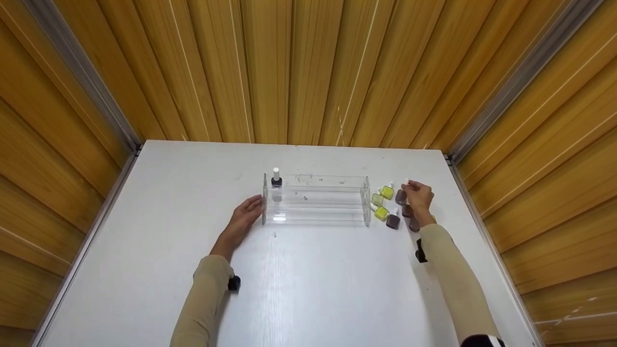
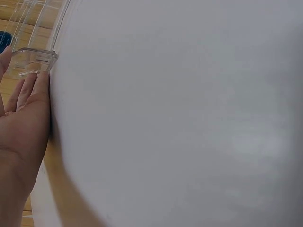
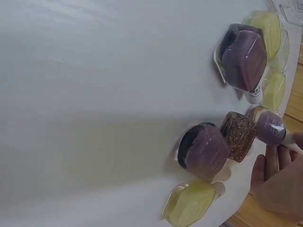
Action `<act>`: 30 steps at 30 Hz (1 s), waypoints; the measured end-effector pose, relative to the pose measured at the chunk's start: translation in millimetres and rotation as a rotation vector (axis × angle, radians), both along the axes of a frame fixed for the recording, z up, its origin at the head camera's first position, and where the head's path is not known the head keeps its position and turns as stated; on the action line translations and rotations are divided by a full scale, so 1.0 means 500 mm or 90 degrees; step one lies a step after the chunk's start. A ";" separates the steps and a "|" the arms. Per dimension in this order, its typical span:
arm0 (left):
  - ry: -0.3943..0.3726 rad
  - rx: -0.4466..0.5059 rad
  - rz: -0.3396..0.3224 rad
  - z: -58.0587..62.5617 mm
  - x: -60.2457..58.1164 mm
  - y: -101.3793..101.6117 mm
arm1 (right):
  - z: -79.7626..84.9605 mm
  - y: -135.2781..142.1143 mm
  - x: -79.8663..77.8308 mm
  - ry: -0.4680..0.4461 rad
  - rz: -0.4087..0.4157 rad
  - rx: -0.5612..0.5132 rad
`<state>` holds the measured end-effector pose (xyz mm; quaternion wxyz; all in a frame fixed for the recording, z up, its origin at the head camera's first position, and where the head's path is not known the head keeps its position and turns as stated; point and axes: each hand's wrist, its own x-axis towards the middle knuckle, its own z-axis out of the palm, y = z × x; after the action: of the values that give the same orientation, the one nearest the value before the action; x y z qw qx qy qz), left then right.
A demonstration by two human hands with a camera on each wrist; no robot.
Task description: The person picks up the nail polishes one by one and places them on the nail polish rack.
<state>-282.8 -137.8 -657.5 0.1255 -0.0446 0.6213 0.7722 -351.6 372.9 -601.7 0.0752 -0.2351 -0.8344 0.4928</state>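
Observation:
A clear acrylic rack (image 1: 318, 198) with stepped tiers lies across the white table. One dark nail polish bottle (image 1: 276, 181) with a white cap stands at the left end of its back tier. My left hand (image 1: 247, 217) rests against the rack's left end panel, fingers extended; in the left wrist view the fingertips (image 2: 41, 80) touch the clear panel. To the right of the rack, my right hand (image 1: 418, 196) pinches a mauve nail polish bottle (image 3: 271, 126) by its white cap. Beside that bottle lies a glittery brown bottle (image 3: 238, 136).
Several other polish bottles lie between the rack and my right hand, among them a yellow-green bottle (image 1: 387, 192), a pale bottle (image 1: 377, 199) and a dark purple bottle (image 1: 393, 221). Near my right wrist is another yellow bottle (image 3: 190, 203). Wood-patterned panels (image 1: 313, 72) stand behind the table (image 1: 308, 289).

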 end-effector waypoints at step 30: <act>0.003 -0.003 -0.007 0.003 0.001 0.000 | 0.090 -0.061 0.027 0.101 0.135 -0.033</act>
<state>-282.4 -138.0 -655.9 0.1282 -0.0397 0.6234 0.7703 -338.2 342.4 -556.4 0.0825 -0.1080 -0.8330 0.5363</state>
